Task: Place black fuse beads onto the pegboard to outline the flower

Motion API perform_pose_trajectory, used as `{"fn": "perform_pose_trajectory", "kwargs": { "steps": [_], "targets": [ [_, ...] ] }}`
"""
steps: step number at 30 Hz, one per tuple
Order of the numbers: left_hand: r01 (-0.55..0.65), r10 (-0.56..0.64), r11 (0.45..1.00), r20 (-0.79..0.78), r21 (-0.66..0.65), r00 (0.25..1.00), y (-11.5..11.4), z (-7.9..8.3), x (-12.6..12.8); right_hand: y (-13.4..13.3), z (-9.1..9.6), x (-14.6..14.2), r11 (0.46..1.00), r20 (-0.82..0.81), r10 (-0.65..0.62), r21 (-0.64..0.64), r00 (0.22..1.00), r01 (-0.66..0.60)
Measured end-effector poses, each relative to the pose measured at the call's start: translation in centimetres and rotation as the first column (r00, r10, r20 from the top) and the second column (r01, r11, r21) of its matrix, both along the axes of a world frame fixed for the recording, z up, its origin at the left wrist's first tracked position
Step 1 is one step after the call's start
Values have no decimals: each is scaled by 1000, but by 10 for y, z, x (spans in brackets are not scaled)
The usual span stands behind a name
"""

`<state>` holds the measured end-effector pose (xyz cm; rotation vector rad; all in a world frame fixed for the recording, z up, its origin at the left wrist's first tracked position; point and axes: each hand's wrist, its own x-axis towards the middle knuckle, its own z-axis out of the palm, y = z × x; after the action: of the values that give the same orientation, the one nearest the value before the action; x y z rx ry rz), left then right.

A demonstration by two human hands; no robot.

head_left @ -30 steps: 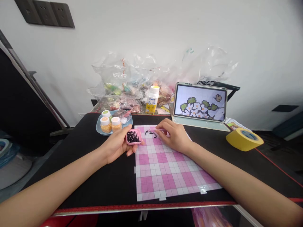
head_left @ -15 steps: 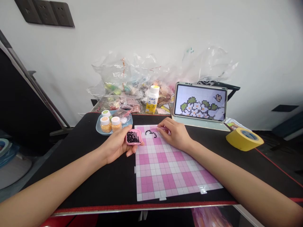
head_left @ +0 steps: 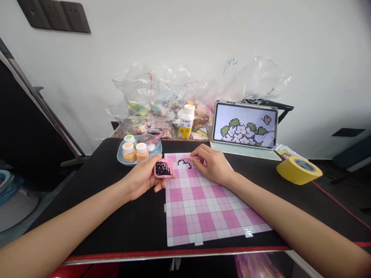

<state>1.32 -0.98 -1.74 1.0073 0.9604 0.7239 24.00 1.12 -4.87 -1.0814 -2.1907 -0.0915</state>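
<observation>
My left hand point(head_left: 146, 175) is closed on a small pink tray point(head_left: 173, 168) filled with black beads point(head_left: 162, 168), held at the left edge of a pegboard. The pink-and-white checked pegboard point(head_left: 189, 206) lies flat on the black mat. Near its far edge, a curved line of black beads point(head_left: 183, 161) stands on it. In a pinch, my right hand point(head_left: 210, 162) holds thin pink tweezers point(head_left: 193, 157), their tip beside the beaded curve. Whether a bead sits in the tip is too small to tell.
Left of the board is a blue tray point(head_left: 119, 156) with several lidded jars point(head_left: 129, 154). A tablet point(head_left: 245, 125) showing a pixel flower pattern stands behind, right of a white-and-yellow bottle point(head_left: 186, 122). Plastic bags point(head_left: 156, 100) line the wall. Yellow tape point(head_left: 298, 170) lies at right.
My right hand has shifted very slightly left, with the tweezers still pinched in it. My left hand and the bead tray look unchanged.
</observation>
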Motion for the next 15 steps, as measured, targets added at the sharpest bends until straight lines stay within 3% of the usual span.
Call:
{"fn": "perform_pose_trajectory", "kwargs": {
  "steps": [15],
  "targets": [
    [0,0,1000,18,11,1000,0,-1,0,-3,3,-2,1000,24,12,-17,1000,-12]
  ]
}}
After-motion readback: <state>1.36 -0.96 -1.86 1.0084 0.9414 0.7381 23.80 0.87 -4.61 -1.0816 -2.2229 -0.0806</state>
